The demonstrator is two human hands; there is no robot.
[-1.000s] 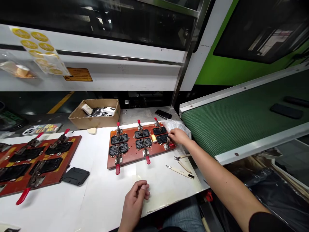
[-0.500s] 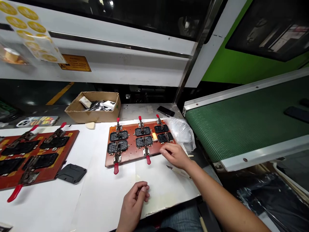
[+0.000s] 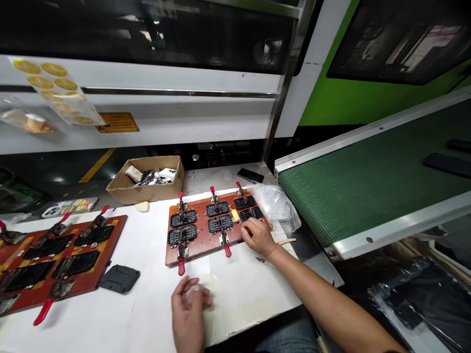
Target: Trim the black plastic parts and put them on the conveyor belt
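Six black pieces (image 3: 214, 225) lie in the red-brown board (image 3: 201, 240) on the bench (image 3: 147, 314); five look clamped. My curled right hand (image 3: 258, 236) partly hides the front-right clamp (image 3: 252, 212): I cannot tell its grip, or whether that one is locked. My left hand (image 3: 189, 309), loosely spread, holds nothing visible.

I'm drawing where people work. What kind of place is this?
Likely a factory workshop: there's a conveyor belt beside the table, and boards fitted with red-handled clamps.
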